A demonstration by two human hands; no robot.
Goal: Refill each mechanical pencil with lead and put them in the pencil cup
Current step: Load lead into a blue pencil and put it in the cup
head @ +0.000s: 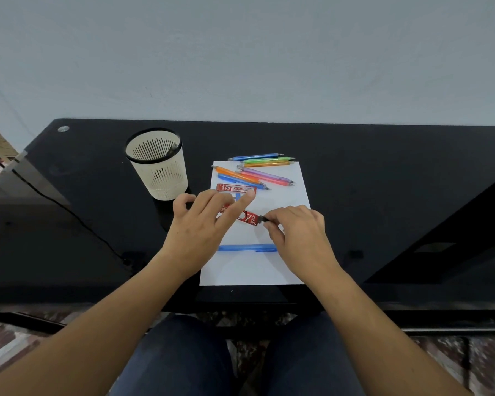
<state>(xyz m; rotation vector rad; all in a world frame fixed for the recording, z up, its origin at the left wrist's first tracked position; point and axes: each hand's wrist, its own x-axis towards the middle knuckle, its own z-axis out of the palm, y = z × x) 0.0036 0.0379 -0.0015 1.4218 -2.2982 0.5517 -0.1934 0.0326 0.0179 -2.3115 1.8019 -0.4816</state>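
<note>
A person seated at a black glass table (383, 172) works over a white sheet of paper (283, 201) near its front edge. The left hand (200, 227) holds a red lead case (247, 218) above the sheet's middle, index finger extended; the right hand (297, 227) pinches the case's dark cap end. A blue pencil (246, 248) lies across the sheet just nearer the person. A second red lead case (235, 188) and a loose cluster of coloured pencils (255, 174) occupy the sheet's far end, some overhanging its far edge. A slotted pencil cup (157, 164) stands left of the sheet, with bare tabletop beyond and to the right.
</note>
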